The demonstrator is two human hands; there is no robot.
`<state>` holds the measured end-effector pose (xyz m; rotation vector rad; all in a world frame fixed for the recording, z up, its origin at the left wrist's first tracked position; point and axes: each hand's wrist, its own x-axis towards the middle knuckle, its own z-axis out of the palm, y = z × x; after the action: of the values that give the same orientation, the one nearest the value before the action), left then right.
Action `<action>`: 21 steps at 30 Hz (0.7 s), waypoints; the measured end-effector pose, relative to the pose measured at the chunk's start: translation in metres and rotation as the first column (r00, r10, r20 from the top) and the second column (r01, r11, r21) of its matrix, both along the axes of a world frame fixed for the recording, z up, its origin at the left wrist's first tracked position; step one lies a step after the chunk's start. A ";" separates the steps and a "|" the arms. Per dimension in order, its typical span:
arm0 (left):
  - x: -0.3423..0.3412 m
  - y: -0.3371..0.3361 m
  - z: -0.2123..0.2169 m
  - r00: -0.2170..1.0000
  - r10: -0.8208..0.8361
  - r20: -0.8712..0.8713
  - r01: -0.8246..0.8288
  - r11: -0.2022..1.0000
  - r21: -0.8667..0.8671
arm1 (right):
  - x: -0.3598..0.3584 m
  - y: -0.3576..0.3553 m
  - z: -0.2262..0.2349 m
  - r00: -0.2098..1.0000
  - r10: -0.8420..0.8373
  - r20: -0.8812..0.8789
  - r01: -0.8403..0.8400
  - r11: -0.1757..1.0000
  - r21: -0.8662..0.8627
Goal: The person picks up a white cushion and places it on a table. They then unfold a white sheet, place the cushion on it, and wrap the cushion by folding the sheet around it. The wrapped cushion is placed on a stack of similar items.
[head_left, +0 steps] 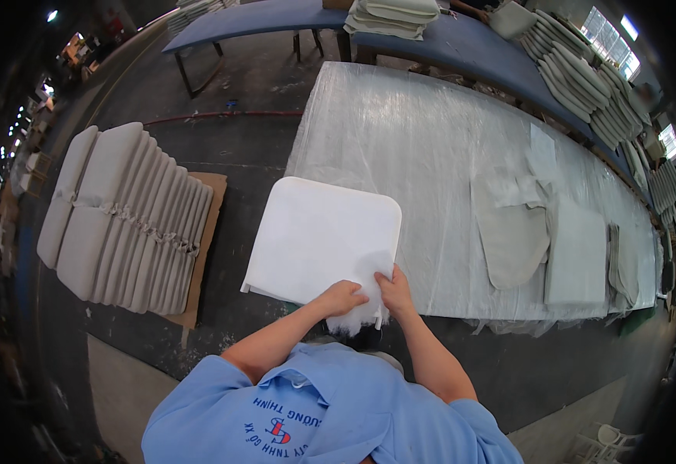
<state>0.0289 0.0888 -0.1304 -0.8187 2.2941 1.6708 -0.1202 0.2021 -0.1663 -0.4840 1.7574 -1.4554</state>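
A white square foam cushion pad point(318, 236) with rounded corners lies half over the near left corner of a long table covered in clear plastic sheet point(430, 139). My left hand point(343, 297) and my right hand point(394, 288) both grip the pad's near edge, where fluffy white wadding point(361, 319) bunches and hangs down. My fingers are closed on the pad and wadding. Both forearms reach up from my blue shirt at the bottom.
A row of beige cushion covers point(125, 220) lies overlapped on a brown board on the floor at left. Flat grey fabric pieces point(512, 232) and a pad point(577, 255) rest on the table's right half. Stacked cushions point(577, 77) line a blue table behind.
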 end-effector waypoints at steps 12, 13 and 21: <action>0.079 0.025 0.014 0.942 -0.254 0.219 0.283 0.953 -0.109 | -0.063 0.060 0.032 0.937 0.086 0.338 -0.118 0.990 0.073; 0.074 0.024 0.018 0.982 -0.161 0.101 0.169 0.983 -0.073 | -0.063 0.062 0.038 0.919 0.204 0.337 -0.233 0.971 0.048; 0.005 0.020 0.057 0.980 0.166 0.107 -0.190 0.938 0.289 | -0.060 0.055 0.084 0.620 0.781 0.072 -0.780 0.604 0.167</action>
<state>0.0342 0.1093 -0.0739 -1.0266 1.8966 1.9576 -0.1801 0.2574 -0.0823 -1.0109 1.3607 -0.6407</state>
